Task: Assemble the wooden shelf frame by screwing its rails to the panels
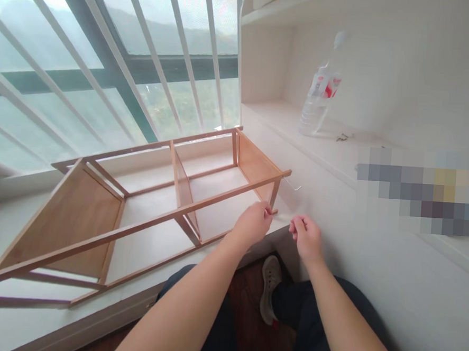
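A wooden shelf frame (pixel 182 210) lies on its side along the white window ledge, with several brown panels set across it. My left hand (pixel 254 223) is at its near right corner, fingers curled closed beside the end of the lower rail. Whatever those fingertips hold is too small to make out. Just to the right, my right hand (pixel 307 238) hangs apart from the frame, thumb and fingers pinched together; any object in them is hidden. From the upper right corner of the frame sticks a thin bent metal hex key (pixel 293 185).
On the white shelf to the right stand a clear plastic bottle (pixel 318 104) and several small metal screws (pixel 343 137). A blurred-out patch (pixel 428 192) covers things farther right. Barred windows (pixel 162 60) rise behind the frame. Below, a shoe (pixel 270 289) rests on the dark floor.
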`<state>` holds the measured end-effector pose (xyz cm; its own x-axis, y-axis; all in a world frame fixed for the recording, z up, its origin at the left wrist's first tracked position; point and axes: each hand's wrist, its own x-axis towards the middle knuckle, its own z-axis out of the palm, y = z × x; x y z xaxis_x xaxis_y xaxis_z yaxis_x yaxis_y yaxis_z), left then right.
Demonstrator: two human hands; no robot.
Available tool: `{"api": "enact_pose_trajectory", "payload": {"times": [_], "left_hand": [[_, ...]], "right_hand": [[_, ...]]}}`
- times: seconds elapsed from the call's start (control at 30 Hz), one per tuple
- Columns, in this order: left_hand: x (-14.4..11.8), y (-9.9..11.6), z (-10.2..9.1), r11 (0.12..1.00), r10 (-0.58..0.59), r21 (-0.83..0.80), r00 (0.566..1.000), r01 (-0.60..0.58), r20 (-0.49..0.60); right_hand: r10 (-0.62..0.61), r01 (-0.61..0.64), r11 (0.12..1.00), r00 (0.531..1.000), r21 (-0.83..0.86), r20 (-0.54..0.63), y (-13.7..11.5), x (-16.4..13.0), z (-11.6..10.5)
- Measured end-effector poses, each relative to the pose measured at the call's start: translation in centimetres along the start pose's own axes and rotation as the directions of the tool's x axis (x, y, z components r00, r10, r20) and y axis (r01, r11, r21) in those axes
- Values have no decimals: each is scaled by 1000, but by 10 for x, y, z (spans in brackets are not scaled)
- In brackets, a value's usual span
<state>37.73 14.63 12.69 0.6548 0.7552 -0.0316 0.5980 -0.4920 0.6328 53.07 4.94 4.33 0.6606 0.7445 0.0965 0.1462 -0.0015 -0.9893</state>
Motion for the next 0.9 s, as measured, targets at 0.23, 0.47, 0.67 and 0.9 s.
{"api": "enact_pose_trajectory", "payload": {"times": [0.23,0.47,0.67,0.9], "left_hand": [[21,-50,-1,977,-114,200,979,79,169],[26,-75,11,951,-172,295,948,89,269],[29,-84,16,937,-208,324,955,133,210],[23,-94,8,935,-212,324,959,143,188]], "right_hand": [[24,16,950,992,-312,124,13,22,12],[-36,49,988,995,-146,89,4,21,14],[-128,127,988,992,87,8,-18,33,10],[-196,194,964,980,183,-8,-51,42,11]]}}
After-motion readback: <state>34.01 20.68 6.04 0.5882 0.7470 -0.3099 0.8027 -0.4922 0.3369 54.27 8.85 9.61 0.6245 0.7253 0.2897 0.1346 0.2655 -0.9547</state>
